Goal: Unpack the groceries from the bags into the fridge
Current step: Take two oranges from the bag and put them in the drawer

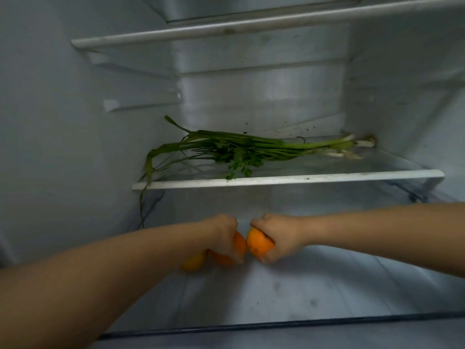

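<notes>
Both my arms reach deep into the open fridge, above its lower shelf. My left hand grips an orange from above, with more orange fruit just below and left of it. My right hand grips another orange. The two held oranges almost touch in the middle. On the glass shelf above lies a bunch of spring onions and parsley, roots pointing right.
An upper shelf crosses the top of the view. The fridge's left wall and right wall close in both sides. A dark front edge borders the lower shelf.
</notes>
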Demonstrator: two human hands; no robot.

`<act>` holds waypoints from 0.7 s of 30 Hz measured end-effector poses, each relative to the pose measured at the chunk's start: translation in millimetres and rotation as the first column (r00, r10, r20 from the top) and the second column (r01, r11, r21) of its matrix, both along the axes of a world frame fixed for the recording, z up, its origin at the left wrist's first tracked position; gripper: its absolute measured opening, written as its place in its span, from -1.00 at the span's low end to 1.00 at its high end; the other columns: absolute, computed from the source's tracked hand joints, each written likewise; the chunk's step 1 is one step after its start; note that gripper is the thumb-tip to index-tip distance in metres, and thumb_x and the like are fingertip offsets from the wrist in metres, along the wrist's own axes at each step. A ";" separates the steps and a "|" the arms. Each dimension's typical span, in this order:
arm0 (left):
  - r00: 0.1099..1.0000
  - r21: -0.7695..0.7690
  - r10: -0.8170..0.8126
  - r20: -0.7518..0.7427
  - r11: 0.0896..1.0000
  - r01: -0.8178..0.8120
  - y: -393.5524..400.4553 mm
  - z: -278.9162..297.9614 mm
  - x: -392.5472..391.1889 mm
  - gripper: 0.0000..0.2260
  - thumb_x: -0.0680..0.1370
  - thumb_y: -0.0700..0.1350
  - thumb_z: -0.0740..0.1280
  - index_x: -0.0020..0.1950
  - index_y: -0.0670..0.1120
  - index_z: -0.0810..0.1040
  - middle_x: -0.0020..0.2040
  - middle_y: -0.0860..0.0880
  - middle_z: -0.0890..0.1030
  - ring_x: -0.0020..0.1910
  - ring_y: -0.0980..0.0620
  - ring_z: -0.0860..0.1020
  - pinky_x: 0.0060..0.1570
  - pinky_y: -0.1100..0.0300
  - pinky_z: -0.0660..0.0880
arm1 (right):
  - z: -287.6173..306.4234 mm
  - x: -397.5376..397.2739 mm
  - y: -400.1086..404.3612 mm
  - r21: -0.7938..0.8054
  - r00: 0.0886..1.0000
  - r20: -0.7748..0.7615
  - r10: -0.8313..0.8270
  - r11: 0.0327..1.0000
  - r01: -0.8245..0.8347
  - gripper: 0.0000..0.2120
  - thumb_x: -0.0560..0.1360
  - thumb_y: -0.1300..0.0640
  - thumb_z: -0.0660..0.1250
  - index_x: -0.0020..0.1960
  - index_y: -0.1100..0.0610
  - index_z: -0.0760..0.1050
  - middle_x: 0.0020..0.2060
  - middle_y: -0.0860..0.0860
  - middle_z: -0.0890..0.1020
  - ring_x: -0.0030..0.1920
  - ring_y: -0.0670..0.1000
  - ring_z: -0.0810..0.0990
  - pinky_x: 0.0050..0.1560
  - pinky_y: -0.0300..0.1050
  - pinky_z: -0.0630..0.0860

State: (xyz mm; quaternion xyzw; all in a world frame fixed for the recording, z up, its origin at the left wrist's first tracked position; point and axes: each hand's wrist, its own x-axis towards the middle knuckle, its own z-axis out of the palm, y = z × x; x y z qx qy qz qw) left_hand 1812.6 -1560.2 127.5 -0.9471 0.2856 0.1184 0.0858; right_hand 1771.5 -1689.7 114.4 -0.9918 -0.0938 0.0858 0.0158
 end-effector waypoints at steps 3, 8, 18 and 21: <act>1.000 0.035 0.002 -0.010 0.999 -0.001 -1.5 2.4 -3.0 -0.42 0.45 0.12 0.39 0.35 -0.17 0.36 0.34 -0.15 0.43 0.30 -0.12 0.44 0.24 0.11 0.40 | 1.6 -2.3 2.2 -0.027 1.000 -0.024 -0.003 1.000 0.003 -0.41 0.42 0.05 0.39 0.35 0.23 0.25 0.26 0.22 0.42 0.23 0.18 0.45 0.14 -0.09 0.44; 1.000 0.069 0.029 -0.007 0.997 -0.029 0.5 19.8 -9.5 -0.38 0.47 0.14 0.36 0.39 -0.19 0.34 0.37 -0.17 0.42 0.33 -0.14 0.43 0.27 0.09 0.39 | 21.4 -4.4 7.6 -0.135 0.988 -0.152 -0.029 0.991 0.008 -0.24 0.45 -0.01 0.36 0.47 0.22 0.05 0.41 0.22 0.27 0.38 0.19 0.31 0.37 -0.03 0.32; 0.952 -0.050 -0.009 0.305 0.998 0.026 7.4 80.4 -47.0 -0.68 0.57 -0.14 0.24 0.31 -0.17 0.45 0.25 -0.12 0.52 0.22 -0.09 0.51 0.13 0.11 0.49 | 121.6 -41.6 15.4 -0.029 0.913 -0.315 -0.260 0.964 0.264 -0.52 0.54 0.01 0.22 0.42 0.12 0.25 0.41 0.09 0.34 0.39 0.12 0.33 0.30 0.01 0.34; 0.937 -0.102 0.037 0.347 0.995 -0.001 16.9 99.7 -70.5 -0.70 0.56 -0.15 0.25 0.27 -0.17 0.49 0.20 -0.12 0.55 0.18 -0.09 0.53 0.11 0.12 0.49 | 137.2 -67.7 32.1 -0.035 0.971 -0.059 -0.233 0.972 0.231 -0.56 0.54 0.01 0.23 0.36 0.17 0.34 0.34 0.10 0.43 0.31 0.12 0.42 0.27 -0.02 0.38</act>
